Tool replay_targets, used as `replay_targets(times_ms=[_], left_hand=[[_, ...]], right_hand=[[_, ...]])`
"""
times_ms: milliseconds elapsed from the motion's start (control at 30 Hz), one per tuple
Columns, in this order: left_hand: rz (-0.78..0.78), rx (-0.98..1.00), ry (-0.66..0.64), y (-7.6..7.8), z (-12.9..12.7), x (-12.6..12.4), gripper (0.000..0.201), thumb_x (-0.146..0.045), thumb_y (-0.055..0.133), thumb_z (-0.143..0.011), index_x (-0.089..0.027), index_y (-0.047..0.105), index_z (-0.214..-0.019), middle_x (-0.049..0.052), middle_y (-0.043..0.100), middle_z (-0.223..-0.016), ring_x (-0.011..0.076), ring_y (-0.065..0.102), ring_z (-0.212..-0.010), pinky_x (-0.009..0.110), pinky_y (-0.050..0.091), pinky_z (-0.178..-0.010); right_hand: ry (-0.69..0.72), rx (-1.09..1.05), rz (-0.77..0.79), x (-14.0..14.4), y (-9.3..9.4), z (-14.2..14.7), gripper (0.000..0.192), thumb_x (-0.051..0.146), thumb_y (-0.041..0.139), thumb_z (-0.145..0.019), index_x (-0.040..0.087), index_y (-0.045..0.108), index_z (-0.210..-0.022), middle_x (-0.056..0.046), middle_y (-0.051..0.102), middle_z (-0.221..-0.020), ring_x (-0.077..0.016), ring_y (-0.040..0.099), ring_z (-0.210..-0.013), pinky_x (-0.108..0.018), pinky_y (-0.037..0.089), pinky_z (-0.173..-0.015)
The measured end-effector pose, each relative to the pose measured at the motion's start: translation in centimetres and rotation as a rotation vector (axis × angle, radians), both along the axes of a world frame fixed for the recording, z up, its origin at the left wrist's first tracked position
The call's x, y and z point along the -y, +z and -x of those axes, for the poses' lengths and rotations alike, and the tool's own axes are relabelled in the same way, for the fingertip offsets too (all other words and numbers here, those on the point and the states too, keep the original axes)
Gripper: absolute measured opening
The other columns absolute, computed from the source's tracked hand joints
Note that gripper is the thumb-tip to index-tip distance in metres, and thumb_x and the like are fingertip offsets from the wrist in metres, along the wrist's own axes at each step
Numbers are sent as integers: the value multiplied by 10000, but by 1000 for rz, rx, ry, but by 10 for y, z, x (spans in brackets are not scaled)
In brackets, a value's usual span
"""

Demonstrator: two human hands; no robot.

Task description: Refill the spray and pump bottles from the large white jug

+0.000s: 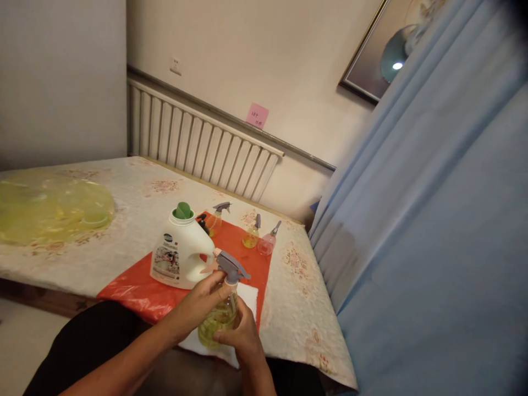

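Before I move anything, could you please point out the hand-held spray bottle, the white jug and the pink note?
Hand-held spray bottle [221, 315]: head view, on its clear body.
White jug [185, 251]: head view, on the middle of its body.
Pink note [257, 115]: head view, middle of the paper.

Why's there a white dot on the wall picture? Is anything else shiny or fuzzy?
Head view: the dot on the framed picture looks like reflected light; head view: the red sheet gleams at front left; head view: writing on the pink note looks small and fuzzy.
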State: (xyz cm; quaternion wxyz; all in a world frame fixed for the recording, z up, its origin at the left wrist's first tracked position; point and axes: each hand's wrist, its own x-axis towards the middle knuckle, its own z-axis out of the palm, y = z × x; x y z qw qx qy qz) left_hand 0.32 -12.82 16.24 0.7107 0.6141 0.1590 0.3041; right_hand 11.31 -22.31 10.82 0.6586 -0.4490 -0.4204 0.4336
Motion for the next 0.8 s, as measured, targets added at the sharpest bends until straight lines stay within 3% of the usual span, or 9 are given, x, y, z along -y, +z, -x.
replay_targets(times_ms=[133, 267, 367, 467, 600, 800], left_hand=[[6, -10, 41, 0, 1, -2, 326, -464, 682, -767, -162, 662, -890, 21, 675, -791, 223, 632, -767, 311, 487, -694], [-21, -25, 165, -6, -8, -2, 321, -355, 743, -692, -150, 667, -927, 82, 720, -979, 289, 647, -971, 343, 499, -813], [-29, -88, 220, -9, -11, -1, 306, -311, 722, -681, -151, 644, -931, 87, 719, -1013, 299, 643, -1009, 356, 501, -833], [-56, -101, 172, -5, -5, -1, 319, -341, 728, -673, -160, 632, -918, 65, 708, -955, 288, 649, -950, 365, 513, -806], [-80, -69, -21, 7, 9, -4, 344, -462, 651, -790, -179, 670, -984, 63, 698, -984, 280, 636, -993, 358, 504, -839], [32, -25, 7, 3, 5, -7, 399, -472, 750, -707, -176, 688, -967, 73, 713, -1008, 289, 644, -1010, 368, 494, -880]], right_hand=[[-13, -4, 12, 0, -1, 1, 852, 375, 925, -442, 177, 615, -1210, -79, 716, -1094, -308, 653, -1038, -420, 517, -901], [18, 19, -8, 0, -2, 1, 860, 342, 920, -465, 180, 602, -1247, -86, 695, -1163, -309, 628, -1100, -411, 497, -942], [14, 40, 6, 0, -3, 1, 856, 329, 918, -465, 178, 603, -1246, -86, 693, -1166, -307, 629, -1093, -409, 498, -938], [-1, 52, 32, 0, -3, 1, 873, 337, 922, -444, 185, 600, -1241, -75, 698, -1152, -310, 633, -1085, -413, 507, -927], [-16, 10, 13, 0, 1, 4, 876, 388, 925, -418, 180, 614, -1210, -74, 706, -1115, -307, 642, -1060, -411, 512, -920], [-2, 35, 25, 1, 0, 5, 874, 381, 920, -452, 189, 594, -1240, -79, 690, -1167, -318, 631, -1102, -434, 507, -949]])
